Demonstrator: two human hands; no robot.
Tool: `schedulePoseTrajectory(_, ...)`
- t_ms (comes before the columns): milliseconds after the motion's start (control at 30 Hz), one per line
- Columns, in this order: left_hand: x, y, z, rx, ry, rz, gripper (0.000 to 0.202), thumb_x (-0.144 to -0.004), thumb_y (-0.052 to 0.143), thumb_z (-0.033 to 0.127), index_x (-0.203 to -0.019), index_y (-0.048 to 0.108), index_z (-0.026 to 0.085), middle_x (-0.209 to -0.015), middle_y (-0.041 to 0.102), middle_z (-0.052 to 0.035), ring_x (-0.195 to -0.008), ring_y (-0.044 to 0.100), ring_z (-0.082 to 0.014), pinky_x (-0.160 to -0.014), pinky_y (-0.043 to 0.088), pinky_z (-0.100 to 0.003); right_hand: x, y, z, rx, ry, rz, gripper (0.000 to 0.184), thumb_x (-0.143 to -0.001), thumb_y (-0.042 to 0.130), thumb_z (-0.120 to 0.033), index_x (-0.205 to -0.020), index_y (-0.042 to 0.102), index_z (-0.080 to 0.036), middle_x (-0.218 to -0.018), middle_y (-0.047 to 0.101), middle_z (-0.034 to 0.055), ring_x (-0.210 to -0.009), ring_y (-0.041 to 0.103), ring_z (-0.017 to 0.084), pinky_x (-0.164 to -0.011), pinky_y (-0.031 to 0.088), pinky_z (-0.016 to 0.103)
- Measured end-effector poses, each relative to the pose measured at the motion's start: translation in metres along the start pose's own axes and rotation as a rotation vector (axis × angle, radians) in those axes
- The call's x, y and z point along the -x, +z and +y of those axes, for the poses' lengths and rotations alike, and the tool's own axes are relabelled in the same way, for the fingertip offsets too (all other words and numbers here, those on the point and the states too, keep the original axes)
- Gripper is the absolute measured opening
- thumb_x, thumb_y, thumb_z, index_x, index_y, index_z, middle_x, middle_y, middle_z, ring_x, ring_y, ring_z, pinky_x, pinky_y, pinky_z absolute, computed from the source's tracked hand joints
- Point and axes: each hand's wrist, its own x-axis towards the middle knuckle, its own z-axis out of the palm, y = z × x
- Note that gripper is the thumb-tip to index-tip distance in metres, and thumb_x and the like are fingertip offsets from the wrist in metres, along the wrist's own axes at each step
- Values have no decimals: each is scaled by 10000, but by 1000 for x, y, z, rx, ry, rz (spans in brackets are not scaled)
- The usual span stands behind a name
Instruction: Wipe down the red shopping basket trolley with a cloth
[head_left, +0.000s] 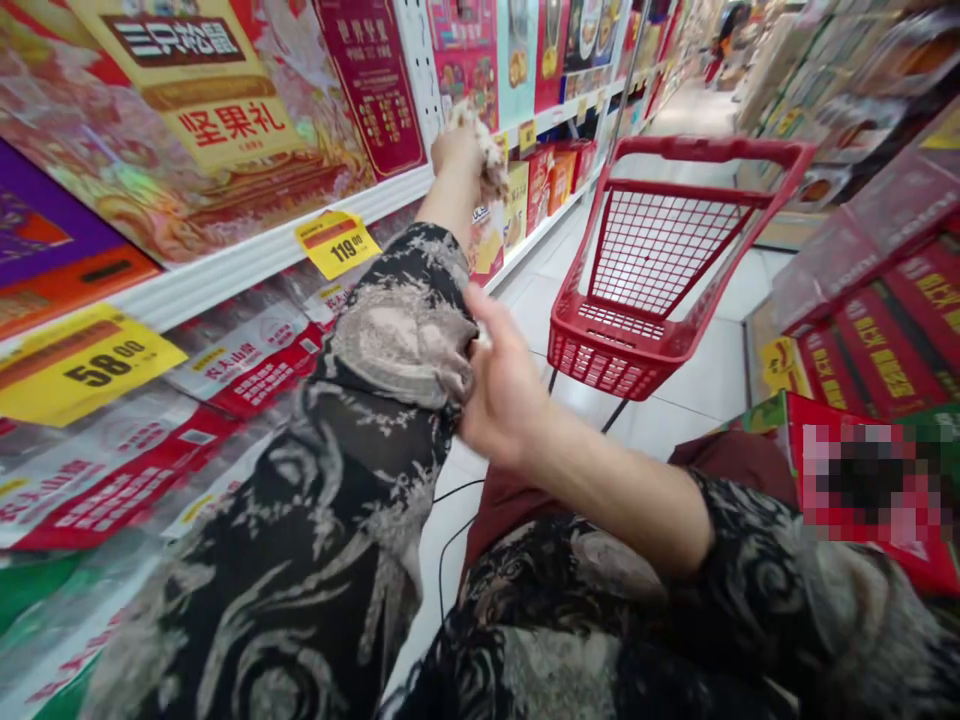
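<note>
My left hand (456,150) reaches far out along the shelf, closed around a crumpled, whitish-brown cloth (491,165). It is close to the upright boxes beyond the white perforated shelf post (425,75). My right hand (506,390) is at my left forearm, its thumb up and its fingers partly hidden behind the patterned black-and-grey sleeve (397,340), which it grips near the elbow. Close by on the left, a large gift box (217,110) stands on the white shelf (247,235), with a maroon box (371,80) beside it.
A red shopping cart (637,330) stands ahead in the aisle. Yellow price tags (337,245) hang from the shelf edge, above wrapped bottle packs (247,365). Stacked red cartons (870,345) line the right side. A person (727,40) is far down the aisle.
</note>
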Motion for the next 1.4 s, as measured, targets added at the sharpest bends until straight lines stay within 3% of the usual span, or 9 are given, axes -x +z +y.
schedulePoseTrajectory(167, 41, 22, -1, 19, -72, -20, 138, -941, 409, 138, -830, 444, 210, -477, 371, 102, -600, 493, -58, -766, 475, -252, -62, -102, -46, 504, -256, 249, 571, -816, 506, -613, -1222, 502, -211, -1210, 594, 74, -1173, 540, 243, -977, 438, 478)
schedulePoseTrajectory(333, 96, 52, -31, -11, -260, -274, 199, -869, 440, 116, -698, 498, 198, -527, 498, 35, -646, 582, -118, -747, 519, -314, -53, -181, -84, 1145, -584, 510, 521, -813, 607, -369, -1301, 458, -260, -1407, 437, 35, -1348, 347, 222, -1115, 291, 450)
schedulePoseTrajectory(500, 154, 81, -84, 32, -358, -516, 165, -859, 514, 317, -831, 585, 170, -687, 623, -6, -827, 650, -195, -765, 522, -357, -45, -223, -57, 1364, -530, 505, 549, -759, 629, -214, -1285, 472, -191, -1370, 480, 90, -1284, 425, 231, -1101, 338, 448)
schedulePoseTrajectory(633, 182, 81, -102, -115, -449, -771, 321, -850, 509, 406, -1030, 591, 153, -970, 681, -76, -974, 625, -218, -877, 483, -417, -26, -260, -28, 1293, -530, 663, 422, -791, 534, -136, -1209, 519, -184, -1212, 608, 79, -1107, 563, 207, -990, 450, 429)
schedulePoseTrajectory(767, 245, 58, -99, -417, -214, -972, 495, -826, 532, 358, -1278, 482, 162, -1280, 576, -124, -1177, 530, -239, -1028, 372, -455, 2, -295, -37, 1315, -581, 781, 331, -786, 522, -129, -1107, 580, -180, -1118, 653, 71, -1026, 600, 217, -939, 467, 437)
schedulePoseTrajectory(900, 354, 18, -96, -676, 18, -1458, 629, -793, 576, 460, -1350, 441, 200, -1443, 433, -111, -1328, 389, -267, -1107, 291, -431, 28, -319, -56, 1393, -627, 866, 322, -770, 526, -133, -1078, 601, -191, -1115, 658, 77, -1040, 597, 233, -943, 452, 458)
schedulePoseTrajectory(1000, 408, -8, -100, -781, -50, -1660, 578, -863, 451, 532, -1343, 460, 210, -1400, 489, -99, -1270, 467, -260, -1054, 372, -396, 45, -326, -62, 1443, -585, 875, 329, -762, 524, -125, -1075, 605, -184, -1091, 667, 82, -1018, 609, 233, -923, 466, 446)
schedulePoseTrajectory(1200, 407, -3, -120, -964, 145, -1528, 351, -939, 364, 399, -1079, 643, 239, -1085, 675, -35, -1009, 611, -179, -873, 470, -291, 61, -316, -71, 1508, -590, 865, 306, -778, 514, -139, -1064, 605, -194, -1087, 667, 78, -1023, 608, 229, -931, 465, 449)
schedulePoseTrajectory(1400, 392, 17, -174, -1093, 304, -1533, 395, -939, 348, 463, -945, 668, 232, -907, 710, -26, -840, 659, -167, -722, 462, -248, 63, -308, -80, 1556, -613, 803, 326, -770, 517, -131, -1077, 607, -188, -1108, 666, 84, -1040, 600, 229, -927, 479, 450)
